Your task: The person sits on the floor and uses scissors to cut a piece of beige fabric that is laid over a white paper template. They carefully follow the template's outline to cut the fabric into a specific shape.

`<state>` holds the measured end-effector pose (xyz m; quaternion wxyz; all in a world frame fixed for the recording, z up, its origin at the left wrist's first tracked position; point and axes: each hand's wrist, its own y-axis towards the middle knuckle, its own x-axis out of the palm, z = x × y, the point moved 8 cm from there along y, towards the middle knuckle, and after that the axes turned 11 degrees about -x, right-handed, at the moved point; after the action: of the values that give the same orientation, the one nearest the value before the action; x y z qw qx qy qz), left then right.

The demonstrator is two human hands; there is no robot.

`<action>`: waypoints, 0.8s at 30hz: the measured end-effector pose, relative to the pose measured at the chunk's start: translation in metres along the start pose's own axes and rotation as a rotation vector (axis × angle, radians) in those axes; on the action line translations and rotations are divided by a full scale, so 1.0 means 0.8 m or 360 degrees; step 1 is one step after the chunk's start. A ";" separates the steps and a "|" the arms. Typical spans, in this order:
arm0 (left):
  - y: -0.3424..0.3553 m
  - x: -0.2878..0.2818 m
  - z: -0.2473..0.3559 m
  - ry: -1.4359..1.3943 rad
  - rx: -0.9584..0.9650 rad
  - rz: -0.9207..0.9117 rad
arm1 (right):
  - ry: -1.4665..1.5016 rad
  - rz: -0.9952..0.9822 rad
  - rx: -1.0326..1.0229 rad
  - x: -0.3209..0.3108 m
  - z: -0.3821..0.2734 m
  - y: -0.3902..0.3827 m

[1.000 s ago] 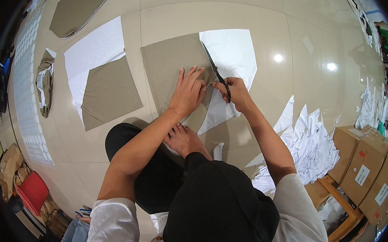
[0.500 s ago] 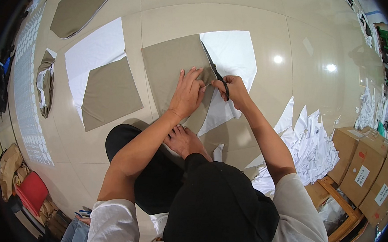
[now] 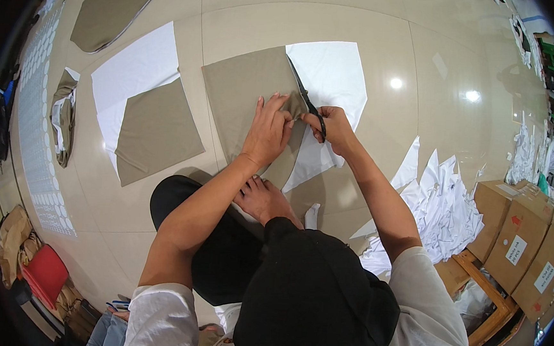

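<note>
Folded bundle (image 3: 67, 136): 1, brown and white, its long axis running up and down at far left.
Left cloths: 2 pieces — 1 brown panel (image 3: 161, 129) overlapping the lower right of 1 white panel (image 3: 138, 51).
Centre brown cloth (image 3: 235, 83): 1 piece on the floor (image 3: 249, 23), its lower part hidden by the left forearm (image 3: 217, 198) and bare foot (image 3: 267, 201).
Left hand (image 3: 268, 130): laid over the centre brown cloth, fingers extended; I cannot tell whether thumb and forefinger pinch it.
Scissors (image 3: 306, 98): 1 black pair, at the right edge of the centre brown cloth; long axis slants from lower right to upper left, tips pointing away from the person. The blade gap is hard to make out.
Right hand (image 3: 336, 129): fingers curled around the handles, partly hiding them.
Centre white cloth (image 3: 339, 68): 1 piece, its left side covered by brown.
Scrap pile (image 3: 438, 207): white, too jumbled to count.
Cardboard boxes (image 3: 508, 218): several — some cut off by the rim.
</note>
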<state>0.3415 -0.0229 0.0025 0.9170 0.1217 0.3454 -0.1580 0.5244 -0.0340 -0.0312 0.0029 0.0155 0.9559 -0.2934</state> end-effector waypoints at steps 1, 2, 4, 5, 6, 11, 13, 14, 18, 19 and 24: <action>0.000 0.000 0.000 -0.0004 -0.0003 0.0000 | 0.0012 -0.0004 -0.0007 0.001 0.001 0.000; 0.000 0.000 -0.001 -0.0007 -0.0007 0.0000 | 0.0012 -0.0006 -0.0002 0.001 0.002 0.001; 0.000 0.000 -0.002 -0.0031 -0.0023 -0.0003 | 0.0014 -0.0010 0.0006 0.002 0.004 0.001; 0.000 0.000 -0.004 -0.0051 -0.0037 -0.0006 | 0.0015 -0.0011 0.0002 0.002 0.004 0.001; 0.000 0.000 -0.005 -0.0071 -0.0051 -0.0008 | 0.0016 -0.0012 -0.0002 0.003 0.004 0.001; 0.000 -0.005 -0.011 -0.0192 -0.0099 0.0021 | 0.0040 0.0006 -0.0033 0.008 0.005 0.002; 0.001 -0.010 -0.011 -0.0269 -0.0132 0.0038 | 0.0082 0.0014 -0.0028 0.013 0.001 0.000; 0.001 -0.011 -0.013 -0.0306 -0.0154 0.0047 | 0.0094 0.0016 -0.0032 0.016 0.000 0.001; 0.001 -0.014 -0.014 -0.0390 -0.0172 0.0048 | 0.0134 0.0037 -0.0031 0.023 -0.004 0.006; 0.001 -0.015 -0.014 -0.0386 -0.0166 0.0048 | 0.0141 0.0046 -0.0026 0.024 -0.004 0.006; 0.001 -0.015 -0.016 -0.0421 -0.0166 0.0057 | 0.0174 0.0056 -0.0009 0.030 -0.003 0.008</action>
<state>0.3256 -0.0155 0.0008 0.9623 0.0582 0.2271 -0.1380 0.5010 -0.0266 -0.0334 -0.0440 0.0482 0.9550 -0.2892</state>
